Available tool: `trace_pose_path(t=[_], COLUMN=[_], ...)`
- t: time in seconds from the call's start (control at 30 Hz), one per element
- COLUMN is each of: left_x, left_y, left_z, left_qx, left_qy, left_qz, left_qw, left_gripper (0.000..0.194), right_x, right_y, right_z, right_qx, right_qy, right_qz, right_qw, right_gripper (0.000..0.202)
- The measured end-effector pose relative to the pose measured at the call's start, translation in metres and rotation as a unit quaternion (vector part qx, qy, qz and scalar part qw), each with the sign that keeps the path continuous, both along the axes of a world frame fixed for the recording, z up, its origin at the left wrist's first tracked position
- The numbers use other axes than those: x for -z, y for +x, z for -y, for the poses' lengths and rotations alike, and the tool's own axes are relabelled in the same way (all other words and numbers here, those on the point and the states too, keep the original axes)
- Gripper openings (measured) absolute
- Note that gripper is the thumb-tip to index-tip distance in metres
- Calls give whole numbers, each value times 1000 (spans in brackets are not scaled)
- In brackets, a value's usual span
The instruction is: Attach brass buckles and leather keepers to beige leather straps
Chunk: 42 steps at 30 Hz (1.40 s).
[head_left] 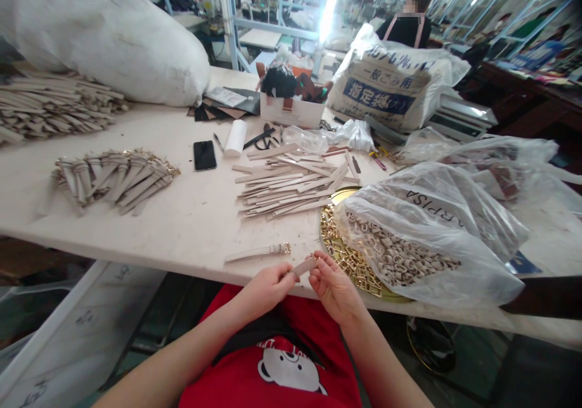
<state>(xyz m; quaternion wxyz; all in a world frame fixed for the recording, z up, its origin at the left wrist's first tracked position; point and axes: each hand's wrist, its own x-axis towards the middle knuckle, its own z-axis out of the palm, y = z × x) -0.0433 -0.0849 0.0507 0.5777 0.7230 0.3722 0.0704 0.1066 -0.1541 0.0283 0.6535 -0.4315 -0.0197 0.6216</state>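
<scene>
Between my two hands, at the table's front edge, is a short beige strap [304, 267]. My left hand [271, 284] pinches its left end. The fingers of my right hand [334, 284] close round its other end, where a bit of gold-coloured metal shows, partly hidden. Just beyond lies a strap with a gold buckle [259, 253]. A loose pile of beige strips [286, 183] is spread farther back. Right of my right hand, a round gold tray [324, 217] holds many small gold buckles [352, 262]. A clear plastic bag [454, 214] of small beige loops [391, 247] rests partly over it.
Buckled straps [116, 177] lie bunched at left, before a larger stack of strips [54, 105] and a big white sack [113, 38]. A phone [204, 155], a white roll [235, 138], scissors [267, 138] and a white box [291, 112] sit farther back. A person [407, 26] is behind the printed bag [386, 86].
</scene>
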Motion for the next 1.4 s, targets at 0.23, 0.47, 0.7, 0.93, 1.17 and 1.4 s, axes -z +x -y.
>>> trace_pose_path(t=[0.23,0.47,0.7,0.93,1.17,1.4], left_x=[-3,-10,-12,-10,-3,2], left_y=[-4,1,0,-1,3,5], left_z=[-4,3,2,3,4,2], left_qx=[42,-9,-2,-8,-27,-19], left_qy=[51,45,31,8,-66,-164], left_qz=[-37,10,11,11,62,67], left_qw=[997,999,999,1000,996,984], left_gripper=[26,19,20,20,25,29], right_x=[-1,5,10,8,4,3], right_y=[-14,-31,-38,-34,-39,-29], right_z=[2,4,3,4,9,11], right_qx=[-5,-13,37,61,5,-20], right_qy=[4,17,6,-4,22,12], right_qz=[95,220,99,129,233,304], right_qw=[996,975,994,990,972,952], right_gripper=[24,17,20,20,16,20])
